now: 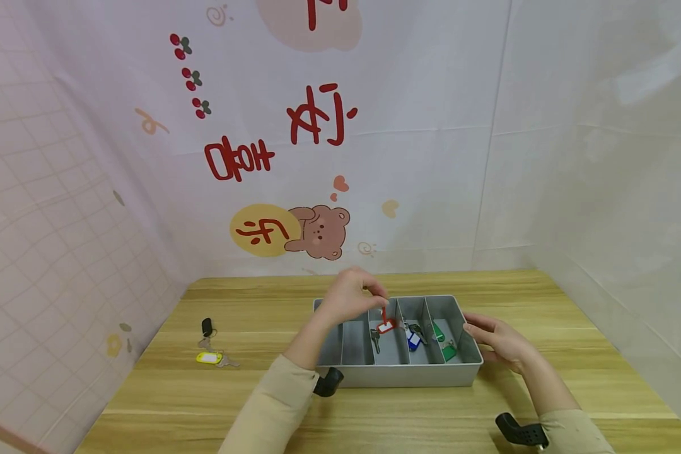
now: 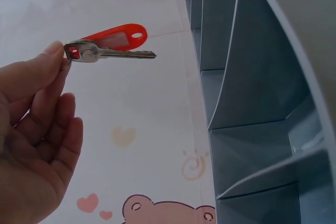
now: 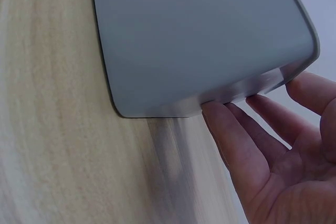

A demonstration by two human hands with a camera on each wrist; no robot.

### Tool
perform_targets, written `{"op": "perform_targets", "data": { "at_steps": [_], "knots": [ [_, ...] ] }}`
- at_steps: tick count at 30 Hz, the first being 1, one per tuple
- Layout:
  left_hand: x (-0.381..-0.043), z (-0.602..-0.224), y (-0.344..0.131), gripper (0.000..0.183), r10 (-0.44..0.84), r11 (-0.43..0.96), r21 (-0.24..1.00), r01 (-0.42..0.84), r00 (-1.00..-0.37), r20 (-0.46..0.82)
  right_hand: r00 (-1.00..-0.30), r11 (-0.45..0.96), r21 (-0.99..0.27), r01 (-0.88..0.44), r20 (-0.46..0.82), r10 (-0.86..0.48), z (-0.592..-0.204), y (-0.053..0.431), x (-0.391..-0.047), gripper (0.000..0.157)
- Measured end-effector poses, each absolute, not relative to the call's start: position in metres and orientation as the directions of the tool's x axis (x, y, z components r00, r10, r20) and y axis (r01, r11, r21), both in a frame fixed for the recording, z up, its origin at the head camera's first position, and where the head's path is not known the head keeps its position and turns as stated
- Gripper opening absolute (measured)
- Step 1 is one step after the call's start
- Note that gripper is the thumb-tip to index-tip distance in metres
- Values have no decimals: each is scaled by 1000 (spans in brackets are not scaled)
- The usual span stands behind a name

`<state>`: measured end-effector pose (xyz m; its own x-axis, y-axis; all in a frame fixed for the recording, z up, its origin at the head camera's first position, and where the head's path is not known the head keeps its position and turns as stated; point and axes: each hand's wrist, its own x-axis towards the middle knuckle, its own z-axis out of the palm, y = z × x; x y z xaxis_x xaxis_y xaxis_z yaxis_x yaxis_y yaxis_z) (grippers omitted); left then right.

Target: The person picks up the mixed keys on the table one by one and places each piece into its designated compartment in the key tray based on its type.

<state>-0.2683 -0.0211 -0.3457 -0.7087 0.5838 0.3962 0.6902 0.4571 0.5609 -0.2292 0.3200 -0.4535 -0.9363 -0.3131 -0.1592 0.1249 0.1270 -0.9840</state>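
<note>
My left hand (image 1: 354, 296) is over the middle of a grey divided tray (image 1: 397, 376), pinching a key ring between thumb and fingertips. From that ring come a silver key (image 2: 115, 53) and a red key tag (image 2: 137, 40), plain in the left wrist view. Below the fingers, the middle compartment holds a red-framed tag (image 1: 386, 326) and a key (image 1: 376, 341). My right hand (image 1: 502, 343) is at the tray's right end. Its fairly straight fingers (image 3: 236, 140) touch the outer end wall (image 3: 199, 40), with one fingertip at the rim.
Blue-tagged keys (image 1: 413, 341) lie in the compartment right of the red one, and green tags (image 1: 449, 351) in the rightmost. Left on the wooden table (image 1: 164, 403) are a black fob (image 1: 207, 326) with a key and a yellow tag (image 1: 209, 357) with a key. A printed cloth (image 1: 420, 157) hangs behind.
</note>
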Motion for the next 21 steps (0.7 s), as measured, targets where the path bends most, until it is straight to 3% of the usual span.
{"op": "perform_targets", "data": {
  "at_steps": [8,21],
  "knots": [
    [-272,-349,-11,5,618,492,629,602,-750,235,-934,124,-985,119,-153,-321,-454,322,-230,69],
    [-275,-351,-5,9,634,534,637,556,-762,134,-935,127,-985,120,-155,-318,-454,323,-230,68]
  ]
}}
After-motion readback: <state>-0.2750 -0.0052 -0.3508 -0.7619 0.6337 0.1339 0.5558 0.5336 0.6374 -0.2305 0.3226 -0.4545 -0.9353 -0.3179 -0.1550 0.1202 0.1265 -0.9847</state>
